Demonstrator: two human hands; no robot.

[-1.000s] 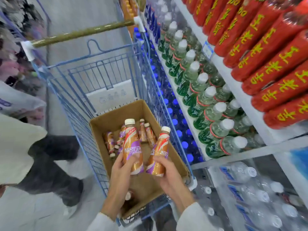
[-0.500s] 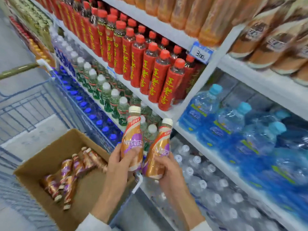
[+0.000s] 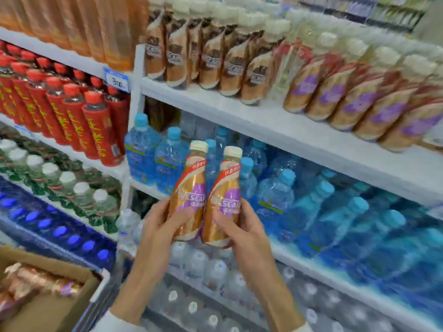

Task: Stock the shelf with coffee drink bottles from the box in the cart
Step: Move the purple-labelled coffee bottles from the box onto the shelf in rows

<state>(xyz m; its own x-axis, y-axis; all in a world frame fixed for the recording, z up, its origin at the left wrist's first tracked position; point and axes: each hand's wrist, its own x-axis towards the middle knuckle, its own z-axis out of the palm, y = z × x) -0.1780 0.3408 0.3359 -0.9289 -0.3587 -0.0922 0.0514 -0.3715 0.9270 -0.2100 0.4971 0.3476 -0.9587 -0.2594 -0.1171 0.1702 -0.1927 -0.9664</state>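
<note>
Left hand (image 3: 158,226) grasps one coffee bottle (image 3: 188,195), right hand (image 3: 242,226) another (image 3: 223,200); best raise both upright toward the purple-labelled row (image 3: 359,104) at the upper shelf's (image 3: 311,140) front edge.

open gap (image 3: 271,101) in coffee row, bottles either side

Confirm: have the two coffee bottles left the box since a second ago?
Yes. Both coffee bottles moved up and right, away from the cardboard box, toward the shelf.
</note>
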